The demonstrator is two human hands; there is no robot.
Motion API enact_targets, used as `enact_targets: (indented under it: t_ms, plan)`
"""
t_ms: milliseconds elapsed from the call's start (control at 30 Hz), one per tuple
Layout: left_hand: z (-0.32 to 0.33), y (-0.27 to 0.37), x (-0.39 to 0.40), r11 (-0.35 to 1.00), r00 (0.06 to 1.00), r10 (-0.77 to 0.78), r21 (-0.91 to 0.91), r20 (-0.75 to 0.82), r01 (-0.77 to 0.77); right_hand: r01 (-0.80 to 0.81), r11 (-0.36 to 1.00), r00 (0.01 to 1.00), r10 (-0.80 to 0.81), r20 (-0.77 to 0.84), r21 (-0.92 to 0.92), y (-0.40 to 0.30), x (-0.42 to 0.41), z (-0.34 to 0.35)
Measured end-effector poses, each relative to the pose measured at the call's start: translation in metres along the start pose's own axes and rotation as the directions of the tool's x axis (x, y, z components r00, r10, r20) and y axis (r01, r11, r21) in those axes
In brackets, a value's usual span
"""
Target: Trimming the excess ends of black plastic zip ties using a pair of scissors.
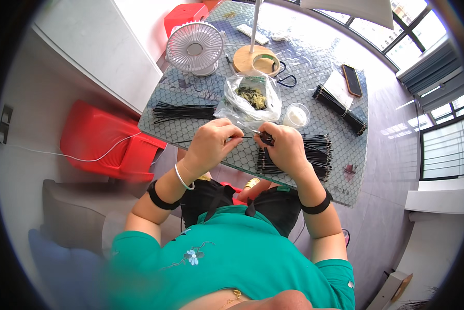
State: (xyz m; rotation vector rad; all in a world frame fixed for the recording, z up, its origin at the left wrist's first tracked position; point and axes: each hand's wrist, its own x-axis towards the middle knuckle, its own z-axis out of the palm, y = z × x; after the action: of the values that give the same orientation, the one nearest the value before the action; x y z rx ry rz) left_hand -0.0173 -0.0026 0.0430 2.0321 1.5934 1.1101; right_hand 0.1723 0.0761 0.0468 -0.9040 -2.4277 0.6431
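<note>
Pinched between the thumb and fingertips of my left hand is a thin black wire, its end pointing at my right hand. The wire's tail runs out to the left past my wrist. My right hand grips a small dark-handled hand tool, probably cutters or pliers; its jaws are mostly hidden by my fingers. Beneath and beside that hand lies a wide pile of black wires with light-coloured tips. Another bunch of black wires lies beyond my left hand.
An open clear plastic bag holds yellow and black scraps. Beside it stands a plastic cup with white contents. Farther off are scissors, a tape roll, a lamp base and a fan. A tied wire bundle and phone lie right.
</note>
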Motion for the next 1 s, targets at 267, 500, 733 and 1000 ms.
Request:
enact_targets:
  t_ms: [267,500,733,1000]
  plan:
    - [0.025,-0.009,-0.009,0.201,0.848,-0.459,-0.898,0.266,0.391,-0.229,0.559,0.906,0.421,-0.035,0.797,0.01,-0.003,0.01]
    - [0.034,-0.016,-0.012,-0.111,0.807,-0.376,-0.887,0.455,0.448,-0.238,0.226,0.937,0.308,0.162,0.945,0.008,0.0,0.016]
    - [0.03,-0.014,-0.014,-0.183,0.79,-0.323,-0.853,0.522,0.489,-0.307,0.133,0.936,0.223,0.273,0.942,0.011,0.0,0.016]
    - [0.034,-0.009,-0.014,-0.221,0.772,-0.274,-0.819,0.574,0.53,-0.195,0.189,0.939,0.32,0.127,0.962,0.013,0.005,0.027]
